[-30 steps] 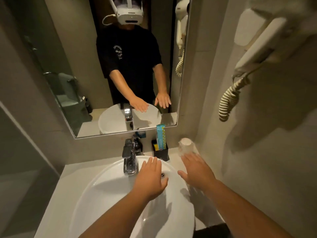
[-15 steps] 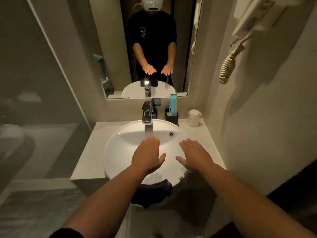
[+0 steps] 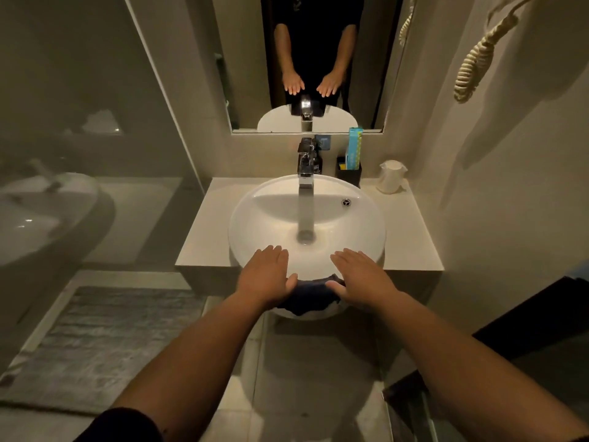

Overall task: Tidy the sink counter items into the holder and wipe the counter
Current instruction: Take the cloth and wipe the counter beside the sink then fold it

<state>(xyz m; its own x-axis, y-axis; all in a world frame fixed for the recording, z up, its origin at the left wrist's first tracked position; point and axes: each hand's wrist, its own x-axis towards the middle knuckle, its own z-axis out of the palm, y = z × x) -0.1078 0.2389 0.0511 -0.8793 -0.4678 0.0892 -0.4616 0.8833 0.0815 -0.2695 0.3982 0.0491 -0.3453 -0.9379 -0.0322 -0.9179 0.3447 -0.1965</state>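
Head view of a bathroom vanity, with the round white sink (image 3: 306,218) as the landmark. Both hands hover palm-down over the sink's near rim: the left hand (image 3: 266,275) and the right hand (image 3: 361,275) are spread flat with fingers apart, gripping nothing. A dark cloth (image 3: 307,296) is draped over the near edge of the sink, between and partly under the two hands; whether either thumb touches it cannot be told. Behind the sink, right of the faucet (image 3: 306,164), stands the black holder (image 3: 349,173), which contains a tall teal box (image 3: 354,148). Farther right of the sink, on the pale counter (image 3: 404,231), sits an upturned white cup (image 3: 390,176), apart from the holder. Nothing else loose is visible on the counter, so the tidying appears largely done and the wiping is judged to be the remaining step. Risks from here: the cloth overhangs the rim and could slide to the floor if nudged rather than grasped; a wide wiping stroke toward the back right of the sink could knock over the light cup or tip the tall box in the holder; a sleeve or forearm could catch the faucet.
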